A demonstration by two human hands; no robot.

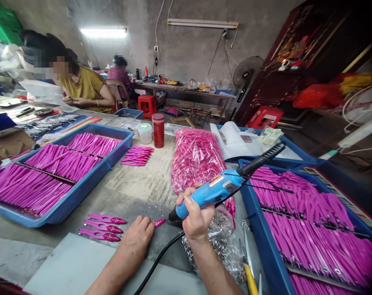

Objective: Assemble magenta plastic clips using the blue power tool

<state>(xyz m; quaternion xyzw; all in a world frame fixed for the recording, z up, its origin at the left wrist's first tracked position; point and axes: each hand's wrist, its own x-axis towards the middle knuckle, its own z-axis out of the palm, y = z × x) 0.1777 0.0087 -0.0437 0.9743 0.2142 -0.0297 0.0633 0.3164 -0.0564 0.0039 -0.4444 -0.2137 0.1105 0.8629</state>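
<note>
My right hand (198, 217) is wrapped round a blue electric screwdriver (208, 192), which tilts with its black nose down to the left. That nose is close to the darker pink tip of a slim pink plastic piece (160, 222); whether they touch I cannot tell. My left hand (137, 237) presses this piece against the table with closed fingers, hiding most of it. Three similar pink pieces (104, 228) with dark pink pointed ends lie in a row left of that hand. Tiny metal rings (156, 200) are scattered beyond my hands.
Blue trays of pink parts flank the table, a left tray (90, 188) and a right tray (259, 237). A bag of pink pieces (198, 157), a red cup (158, 131) and a bag of small metal parts (218, 241) stand between. A black cord (161, 256) crosses below. A co-worker (87, 88) sits across.
</note>
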